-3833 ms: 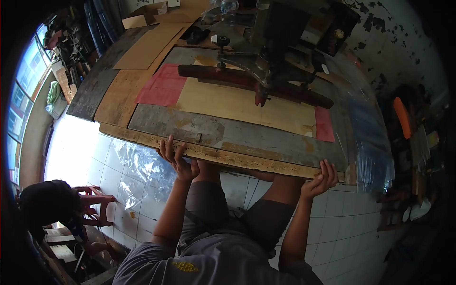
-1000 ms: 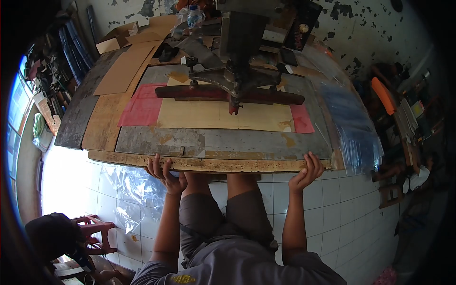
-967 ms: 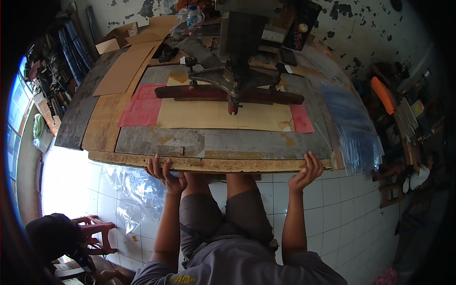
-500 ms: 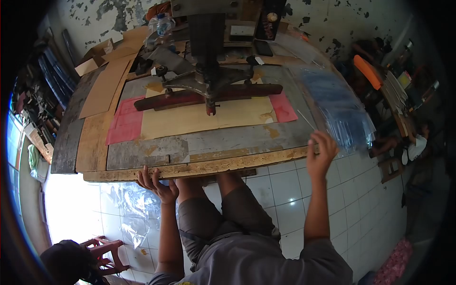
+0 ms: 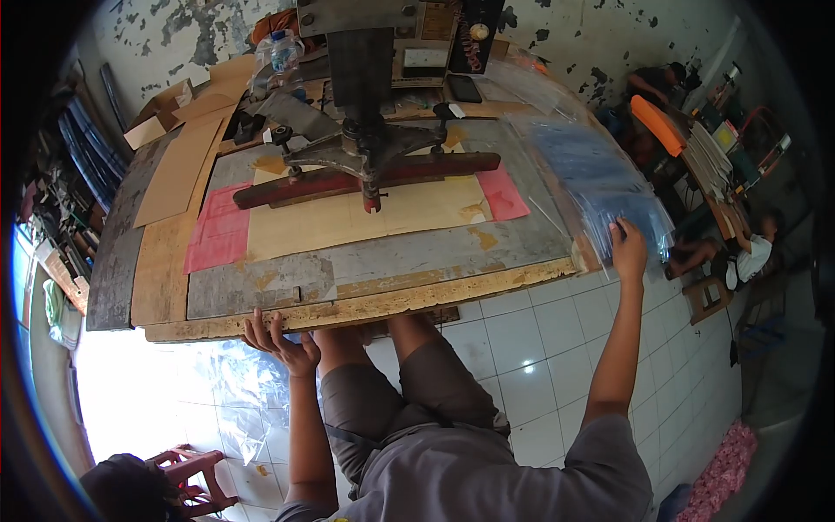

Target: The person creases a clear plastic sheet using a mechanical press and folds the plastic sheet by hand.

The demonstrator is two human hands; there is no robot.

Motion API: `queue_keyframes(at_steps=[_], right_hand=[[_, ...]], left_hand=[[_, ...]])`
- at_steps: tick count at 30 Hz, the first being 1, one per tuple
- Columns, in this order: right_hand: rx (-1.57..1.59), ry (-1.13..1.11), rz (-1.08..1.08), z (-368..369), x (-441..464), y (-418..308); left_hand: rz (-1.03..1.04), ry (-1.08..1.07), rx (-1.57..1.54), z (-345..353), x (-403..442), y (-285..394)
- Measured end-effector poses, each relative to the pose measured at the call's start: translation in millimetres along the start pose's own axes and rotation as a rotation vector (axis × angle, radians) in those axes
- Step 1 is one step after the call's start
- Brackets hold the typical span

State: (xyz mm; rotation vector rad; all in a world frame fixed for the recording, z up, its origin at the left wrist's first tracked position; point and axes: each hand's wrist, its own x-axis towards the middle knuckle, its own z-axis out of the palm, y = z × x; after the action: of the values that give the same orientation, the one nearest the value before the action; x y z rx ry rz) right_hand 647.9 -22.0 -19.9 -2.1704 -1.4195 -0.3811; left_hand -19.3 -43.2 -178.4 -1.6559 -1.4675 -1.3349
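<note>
My left hand rests on the wooden front edge of the worktable, its fingers spread over the rim and holding nothing. My right hand is at the near end of a stack of clear bluish plastic sheets on the table's right side. Its fingers are bent and a little apart, with the fingertips at the sheets; no sheet shows lifted. Between the hands, a press head with a long dark red bar stands over a yellowish sheet, which has pink pieces at both ends.
Brown cardboard lies along the table's left. A plastic bottle and a phone are at the back. Clear plastic and a red stool are on the floor below left. Other people sit at the far right.
My right hand has moved right and slightly forward, from beside the table's front right corner to the plastic sheets. My left hand stays on the edge. The view has shifted slightly.
</note>
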Motion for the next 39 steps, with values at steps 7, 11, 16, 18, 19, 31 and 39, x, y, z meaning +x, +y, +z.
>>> queue_keyframes(at_steps=[7, 11, 16, 18, 19, 31, 39], right_hand=[[0.111, -0.082, 0.034, -9, 17, 19], [0.238, -0.153, -0.037, -11, 25, 37], [0.151, -0.051, -0.126, -1, 22, 51], [0.189, -0.105, -0.065, 0, 22, 54], [0.180, -0.121, -0.056, -3, 23, 53], [0.138, -0.110, -0.215, -16, 18, 55], [0.080, -0.106, -0.106, -23, 22, 47]], left_hand=[[0.000, -0.017, -0.001, -3, 1, 1], [-0.002, -0.022, -0.010, -5, 1, 1], [-0.014, -0.041, -0.005, -7, 0, 2], [-0.017, -0.046, -0.002, -7, 0, 2], [-0.016, -0.044, -0.001, -7, 0, 2], [-0.028, -0.037, -0.026, -6, -2, 2], [-0.028, -0.038, -0.020, -6, -2, 3]])
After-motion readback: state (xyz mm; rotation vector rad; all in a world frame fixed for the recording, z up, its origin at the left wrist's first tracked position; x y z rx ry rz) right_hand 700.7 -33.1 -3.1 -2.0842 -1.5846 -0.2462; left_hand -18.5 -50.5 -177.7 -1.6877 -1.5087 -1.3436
